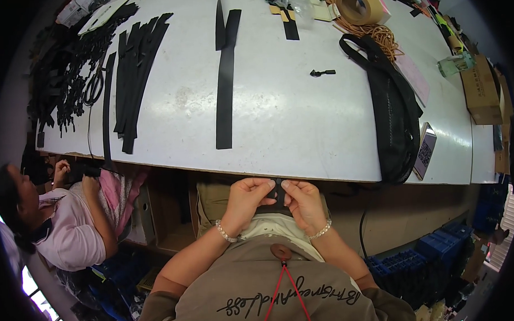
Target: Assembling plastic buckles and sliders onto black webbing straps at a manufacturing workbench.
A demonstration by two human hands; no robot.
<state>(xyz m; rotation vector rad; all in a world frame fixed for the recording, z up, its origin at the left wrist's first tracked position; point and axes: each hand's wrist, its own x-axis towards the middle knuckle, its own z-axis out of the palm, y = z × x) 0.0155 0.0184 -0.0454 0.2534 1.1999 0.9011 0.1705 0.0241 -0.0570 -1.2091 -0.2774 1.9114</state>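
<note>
Just below the front edge of the white table (302,153), my left hand (248,199) and my right hand (305,200) meet in front of my body. Between them they pinch a small black strap piece (280,195), thumbs and fingers closed on either side of it. Its lower part is dark against my clothing, so its exact shape is hard to make out. Beyond my hands, long flat black webbing strips (225,105) lie on the table. A small black fitting (323,73) rests farther right.
Left on the table lie a bundle of black strips (138,88), scissors (94,90) and tangled black cords (76,82). To the right are a black bag (390,116), a phone (425,150), a tape roll (358,7) and a cardboard box (481,90). A co-worker (73,240) sits at left.
</note>
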